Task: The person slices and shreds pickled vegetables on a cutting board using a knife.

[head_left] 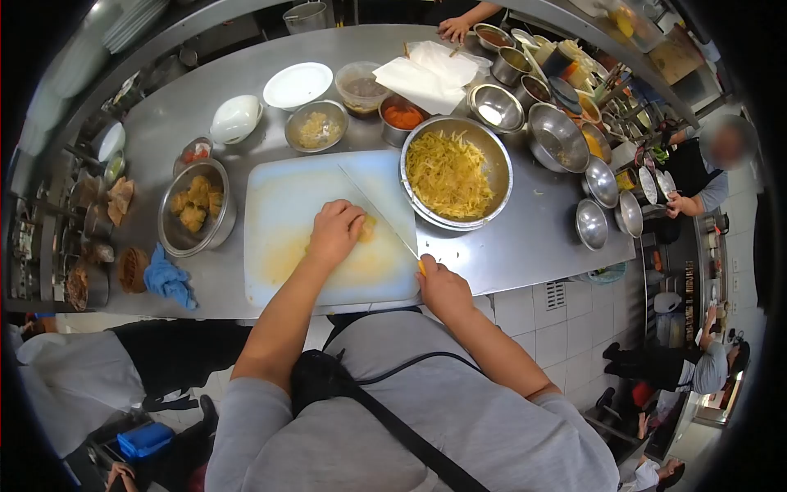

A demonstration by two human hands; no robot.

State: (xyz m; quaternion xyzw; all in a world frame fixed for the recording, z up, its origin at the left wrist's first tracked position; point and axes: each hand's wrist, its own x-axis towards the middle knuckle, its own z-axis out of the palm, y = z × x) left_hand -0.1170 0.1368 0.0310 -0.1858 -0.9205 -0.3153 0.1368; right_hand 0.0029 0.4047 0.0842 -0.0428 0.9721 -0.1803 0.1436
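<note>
My right hand (pixel 445 289) is wrapped around the yellow handle of a knife (pixel 381 213), whose long thin blade slants up and left over the white cutting board (pixel 275 176). On the board, my left hand (pixel 334 232) presses with curled fingers on a yellow piece of food (pixel 368 227), mostly covered by the fingers. The blade lies just right of those fingers. At the board's right edge a metal bowl (pixel 506 190) holds a heap of yellow shreds (pixel 447 170). Left of the board, chunky yellow pieces (pixel 195 205) fill another metal bowl (pixel 168 228).
Behind the board stand a bowl of minced pale food (pixel 316 131), a pot of orange food (pixel 402 113) and a white plate (pixel 297 86). Several metal bowls (pixel 557 135) crowd the right. A blue cloth (pixel 168 279) lies left. Other people stand around, one hand (pixel 453 29) across the table.
</note>
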